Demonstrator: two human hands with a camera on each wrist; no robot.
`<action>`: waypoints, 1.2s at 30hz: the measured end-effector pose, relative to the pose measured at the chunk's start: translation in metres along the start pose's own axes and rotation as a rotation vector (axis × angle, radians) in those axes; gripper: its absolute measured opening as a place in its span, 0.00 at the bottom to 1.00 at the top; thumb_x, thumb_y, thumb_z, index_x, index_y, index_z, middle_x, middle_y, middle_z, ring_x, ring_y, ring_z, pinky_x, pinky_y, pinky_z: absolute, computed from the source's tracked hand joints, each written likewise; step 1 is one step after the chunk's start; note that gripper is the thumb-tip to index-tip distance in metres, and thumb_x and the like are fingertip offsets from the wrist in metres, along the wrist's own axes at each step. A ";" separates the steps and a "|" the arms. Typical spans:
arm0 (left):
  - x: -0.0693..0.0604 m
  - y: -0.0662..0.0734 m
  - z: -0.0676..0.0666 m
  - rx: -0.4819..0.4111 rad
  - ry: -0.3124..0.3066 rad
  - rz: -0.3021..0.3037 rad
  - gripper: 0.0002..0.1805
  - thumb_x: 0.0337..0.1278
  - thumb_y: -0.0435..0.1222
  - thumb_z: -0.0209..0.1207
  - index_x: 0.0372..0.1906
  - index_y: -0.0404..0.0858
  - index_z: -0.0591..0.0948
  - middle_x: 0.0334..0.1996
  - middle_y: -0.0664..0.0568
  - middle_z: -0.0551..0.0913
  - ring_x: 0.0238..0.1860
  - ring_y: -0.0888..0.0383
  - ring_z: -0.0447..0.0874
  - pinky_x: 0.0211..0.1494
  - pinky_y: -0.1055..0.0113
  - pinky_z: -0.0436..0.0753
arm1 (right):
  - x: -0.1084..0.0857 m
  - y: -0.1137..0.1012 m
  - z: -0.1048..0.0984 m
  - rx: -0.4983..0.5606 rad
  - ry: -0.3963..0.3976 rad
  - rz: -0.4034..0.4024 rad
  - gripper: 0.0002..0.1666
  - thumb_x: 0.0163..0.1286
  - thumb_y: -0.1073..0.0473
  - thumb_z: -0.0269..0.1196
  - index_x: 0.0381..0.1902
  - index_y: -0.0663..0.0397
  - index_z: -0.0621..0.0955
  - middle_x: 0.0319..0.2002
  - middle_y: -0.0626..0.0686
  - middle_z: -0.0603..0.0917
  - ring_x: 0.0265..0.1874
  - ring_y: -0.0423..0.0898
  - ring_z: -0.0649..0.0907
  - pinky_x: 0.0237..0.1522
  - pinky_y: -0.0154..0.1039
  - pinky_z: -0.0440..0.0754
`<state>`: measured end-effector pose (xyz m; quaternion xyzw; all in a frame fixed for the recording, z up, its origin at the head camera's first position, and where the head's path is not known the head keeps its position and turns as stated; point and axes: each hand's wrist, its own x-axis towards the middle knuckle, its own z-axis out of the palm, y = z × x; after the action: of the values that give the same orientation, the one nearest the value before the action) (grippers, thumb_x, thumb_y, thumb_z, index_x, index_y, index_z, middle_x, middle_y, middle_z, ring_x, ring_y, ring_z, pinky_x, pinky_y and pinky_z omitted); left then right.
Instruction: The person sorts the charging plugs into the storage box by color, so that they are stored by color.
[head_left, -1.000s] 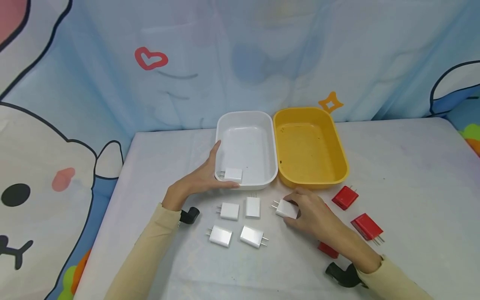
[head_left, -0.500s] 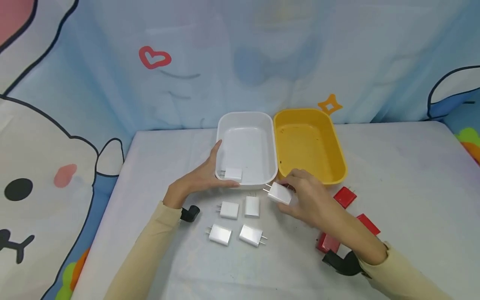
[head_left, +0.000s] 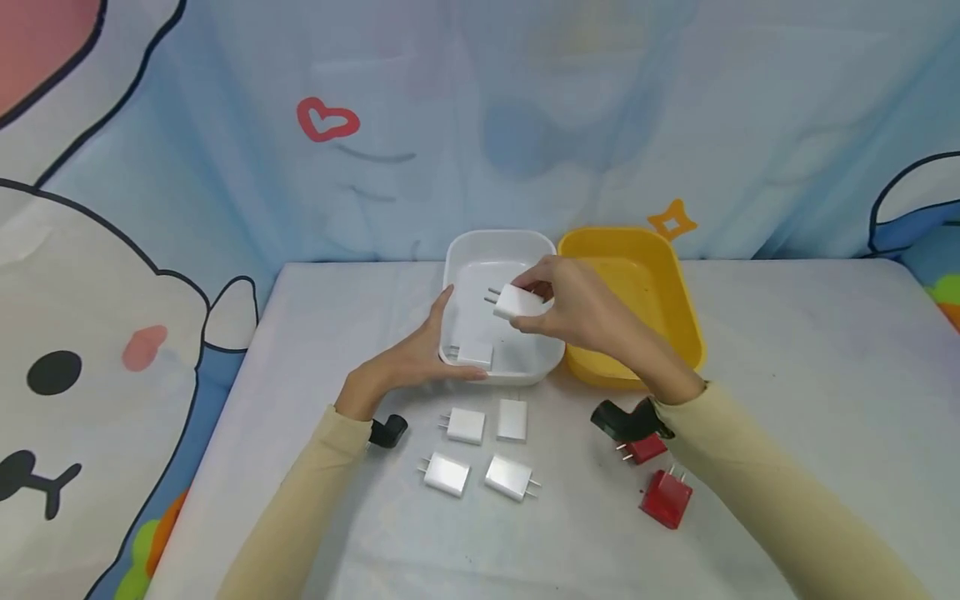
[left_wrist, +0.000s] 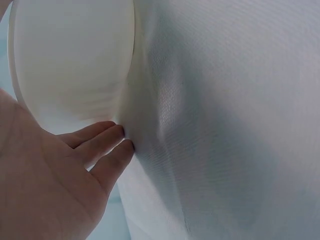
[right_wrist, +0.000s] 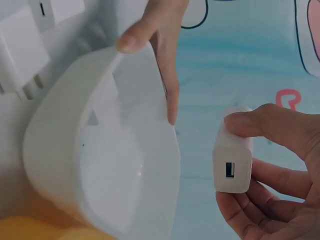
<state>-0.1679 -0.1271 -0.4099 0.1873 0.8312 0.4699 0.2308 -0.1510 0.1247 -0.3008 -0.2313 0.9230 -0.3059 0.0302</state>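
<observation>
My right hand point(head_left: 581, 304) pinches a white USB charger point(head_left: 517, 302) above the white tray point(head_left: 480, 267), its metal prongs pointing left. In the right wrist view the charger's USB port point(right_wrist: 230, 170) faces the camera, with the thumb on one side and fingers on the other. My left hand point(head_left: 408, 358) rests against the tray's near left corner, thumb along the front rim and fairly straight fingers along the outer left side. Another white charger point(head_left: 475, 356) lies inside the tray by that corner. Several white chargers point(head_left: 447, 475) lie on the table in front.
A yellow tray point(head_left: 693, 342) stands directly right of the white one, partly covered by my right forearm. Red chargers point(head_left: 666, 498) lie at the right, some hidden under the right sleeve. Black wrist cameras point(head_left: 388, 431) sit on both wrists. A printed curtain point(head_left: 555, 108) hangs behind the table.
My right hand has lifted the white charger off the table and carried it up and left over the white tray. The left hand stays at the tray's corner.
</observation>
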 end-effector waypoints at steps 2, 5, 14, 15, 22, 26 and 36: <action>0.001 0.000 0.001 -0.008 -0.004 0.015 0.75 0.52 0.50 0.77 0.84 0.52 0.26 0.84 0.47 0.44 0.80 0.52 0.53 0.79 0.46 0.58 | 0.012 0.003 0.000 0.005 -0.020 0.005 0.22 0.61 0.62 0.77 0.51 0.70 0.87 0.43 0.61 0.87 0.41 0.55 0.84 0.50 0.50 0.84; 0.003 0.001 0.003 -0.026 -0.010 0.042 0.76 0.52 0.49 0.78 0.84 0.51 0.27 0.82 0.47 0.51 0.76 0.53 0.58 0.78 0.49 0.61 | 0.026 0.006 0.002 0.007 -0.046 0.021 0.24 0.62 0.62 0.77 0.53 0.69 0.87 0.44 0.62 0.87 0.42 0.56 0.83 0.51 0.51 0.83; 0.003 0.001 0.004 -0.056 -0.011 0.069 0.76 0.52 0.44 0.79 0.84 0.49 0.26 0.76 0.51 0.63 0.70 0.55 0.67 0.76 0.53 0.64 | 0.051 0.012 0.034 0.007 -0.088 0.051 0.24 0.60 0.65 0.78 0.53 0.71 0.87 0.47 0.63 0.89 0.45 0.56 0.86 0.53 0.48 0.85; 0.003 0.002 0.003 -0.055 -0.009 0.066 0.76 0.52 0.44 0.79 0.84 0.49 0.26 0.75 0.51 0.63 0.70 0.55 0.68 0.76 0.54 0.64 | 0.052 0.013 0.038 0.002 -0.096 0.058 0.24 0.60 0.65 0.78 0.53 0.71 0.87 0.47 0.63 0.89 0.46 0.56 0.86 0.54 0.48 0.85; 0.002 0.002 0.003 -0.055 -0.009 0.076 0.76 0.52 0.44 0.79 0.84 0.49 0.27 0.77 0.50 0.62 0.69 0.54 0.68 0.77 0.54 0.64 | 0.058 0.017 0.060 -0.025 -0.129 0.115 0.23 0.58 0.69 0.74 0.52 0.73 0.86 0.47 0.65 0.89 0.45 0.56 0.85 0.54 0.48 0.84; 0.002 0.001 0.003 -0.033 -0.002 0.050 0.76 0.52 0.45 0.79 0.84 0.49 0.26 0.80 0.47 0.56 0.72 0.53 0.64 0.78 0.53 0.62 | 0.059 0.022 0.065 -0.034 -0.139 0.134 0.23 0.57 0.70 0.73 0.52 0.75 0.86 0.46 0.66 0.89 0.44 0.57 0.85 0.54 0.49 0.84; 0.001 0.001 0.003 -0.030 0.003 0.028 0.77 0.51 0.46 0.79 0.84 0.51 0.26 0.82 0.45 0.52 0.77 0.53 0.58 0.80 0.54 0.58 | 0.067 0.028 0.082 -0.037 -0.188 0.184 0.23 0.58 0.71 0.74 0.53 0.75 0.85 0.47 0.66 0.88 0.45 0.57 0.85 0.55 0.50 0.84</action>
<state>-0.1665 -0.1240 -0.4101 0.1947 0.8218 0.4855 0.2258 -0.2054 0.0694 -0.3774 -0.1736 0.9390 -0.2616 0.1402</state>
